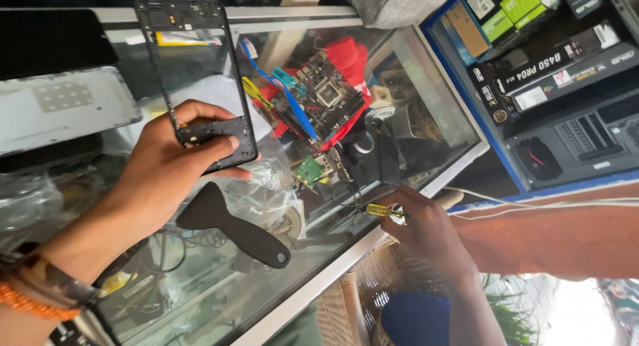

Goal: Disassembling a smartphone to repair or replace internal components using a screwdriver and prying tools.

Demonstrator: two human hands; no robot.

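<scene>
Head view: you're gripping the phone frame (200, 86) in your left hand (170, 166), right hand (426, 229) closed around a yellow screwdriver (383, 211); pinched by one end, the frame could slip onto the glass worktop (426, 126).

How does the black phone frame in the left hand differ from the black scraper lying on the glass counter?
The phone frame is a hollow rectangle you can see through; the scraper is a solid blade with a handle. The frame is held up by the left hand, thumb on its lower end; the scraper lies flat on the glass counter, untouched. The frame looks longer. Both are black.
</scene>
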